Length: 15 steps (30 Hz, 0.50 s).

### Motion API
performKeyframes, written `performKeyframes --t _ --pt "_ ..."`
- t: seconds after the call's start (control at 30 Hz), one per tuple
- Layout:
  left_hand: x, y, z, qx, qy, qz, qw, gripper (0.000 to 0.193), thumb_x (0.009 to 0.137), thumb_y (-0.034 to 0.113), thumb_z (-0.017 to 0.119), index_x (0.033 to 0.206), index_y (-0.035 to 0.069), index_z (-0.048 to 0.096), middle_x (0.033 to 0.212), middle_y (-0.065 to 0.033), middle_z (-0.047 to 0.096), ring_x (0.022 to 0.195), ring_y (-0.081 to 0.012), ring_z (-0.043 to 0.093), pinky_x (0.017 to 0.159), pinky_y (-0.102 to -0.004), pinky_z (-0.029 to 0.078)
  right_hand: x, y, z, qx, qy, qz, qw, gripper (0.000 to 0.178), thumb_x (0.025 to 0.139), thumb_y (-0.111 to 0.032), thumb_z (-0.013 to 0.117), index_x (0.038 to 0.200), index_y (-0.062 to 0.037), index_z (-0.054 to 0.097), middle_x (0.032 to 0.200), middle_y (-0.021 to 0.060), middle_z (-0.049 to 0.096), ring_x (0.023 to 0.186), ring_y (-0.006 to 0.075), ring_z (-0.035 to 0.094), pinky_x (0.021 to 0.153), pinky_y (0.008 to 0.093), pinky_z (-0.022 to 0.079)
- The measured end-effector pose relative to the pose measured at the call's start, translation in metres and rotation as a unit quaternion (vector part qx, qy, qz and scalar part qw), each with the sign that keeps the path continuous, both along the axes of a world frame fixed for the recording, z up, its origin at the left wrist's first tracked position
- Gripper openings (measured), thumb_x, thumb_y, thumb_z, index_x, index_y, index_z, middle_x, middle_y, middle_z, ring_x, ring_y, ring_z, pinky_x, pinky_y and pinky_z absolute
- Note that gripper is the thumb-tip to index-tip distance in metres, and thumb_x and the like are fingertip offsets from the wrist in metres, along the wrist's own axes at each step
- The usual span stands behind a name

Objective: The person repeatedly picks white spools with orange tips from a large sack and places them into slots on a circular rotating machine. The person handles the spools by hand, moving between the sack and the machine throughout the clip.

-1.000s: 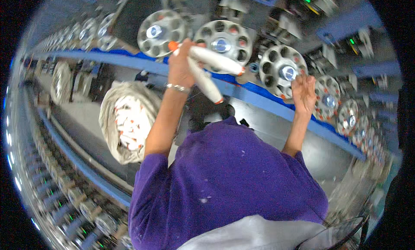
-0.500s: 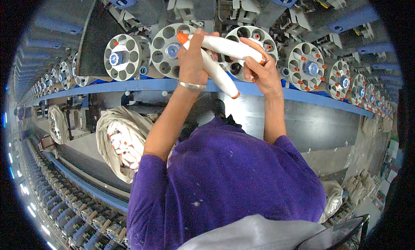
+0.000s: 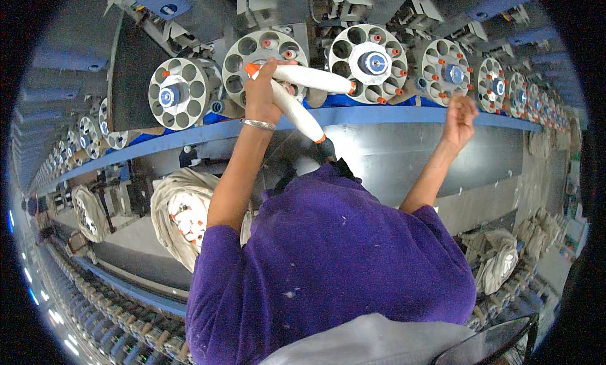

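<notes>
Two white yarn bobbins with orange tube ends are gripped together in my left hand (image 3: 261, 94). The upper bobbin (image 3: 314, 78) points right across a round magazine; the lower bobbin (image 3: 297, 114) slants down to the right. They fan apart from my fingers. Behind them is the pale round magazine (image 3: 232, 83), with a few orange-tipped bobbins in its pockets. My right hand (image 3: 461, 120) is off to the right, in front of the blue rail and below another filled magazine (image 3: 431, 67). Its fingers are curled together; whatever they may pinch is too small to see.
Between my hands stands a magazine (image 3: 354, 35) with bobbins in its right-hand pockets. A magazine (image 3: 184, 117) farther left has mostly bare pockets. The blue rail (image 3: 372, 116) runs along the row. A cloth sack of bobbins (image 3: 165, 204) sits at lower left, other sacks (image 3: 499, 264) at lower right.
My right hand has left the upper bobbin and swung out to the right. Both bobbins stay in my left hand, which has shifted slightly left and down.
</notes>
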<state>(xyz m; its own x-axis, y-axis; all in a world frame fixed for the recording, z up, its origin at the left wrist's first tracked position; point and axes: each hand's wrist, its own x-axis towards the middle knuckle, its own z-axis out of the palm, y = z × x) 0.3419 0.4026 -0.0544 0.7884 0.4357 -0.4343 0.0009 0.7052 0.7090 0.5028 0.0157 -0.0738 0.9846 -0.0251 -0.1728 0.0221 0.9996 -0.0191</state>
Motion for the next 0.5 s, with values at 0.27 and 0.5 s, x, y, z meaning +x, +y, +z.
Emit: performKeyframes --t 0.27,0.5 --pt "0.001 -0.003 -0.001 -0.068 -0.091 -0.102 0.988 0.020 0.088 0.020 0.052 0.095 0.002 0.057 0.102 -0.0185 0.066 0.063 -0.0167 0.053 0.054 -0.0301 0.046 -0.107 0.118 0.031 -0.706 -0.211 0.147 0.660 0.041 0.081 -0.013 0.069 0.117 -0.0001 0.055 0.083 -0.0028 0.058 0.062 0.0053 0.043 0.057 0.0206 0.039" --pt "0.006 0.007 0.003 -0.038 -0.131 -0.081 0.987 0.020 0.087 0.018 0.050 0.096 0.003 0.058 0.106 -0.0194 0.064 0.063 -0.0149 0.054 0.054 -0.0289 0.046 -0.103 0.131 0.023 -0.550 -0.143 0.339 0.750 0.033 0.095 -0.024 0.054 0.118 -0.0016 0.057 0.097 0.0036 0.061 0.070 0.0093 0.051 0.063 0.0241 0.042"
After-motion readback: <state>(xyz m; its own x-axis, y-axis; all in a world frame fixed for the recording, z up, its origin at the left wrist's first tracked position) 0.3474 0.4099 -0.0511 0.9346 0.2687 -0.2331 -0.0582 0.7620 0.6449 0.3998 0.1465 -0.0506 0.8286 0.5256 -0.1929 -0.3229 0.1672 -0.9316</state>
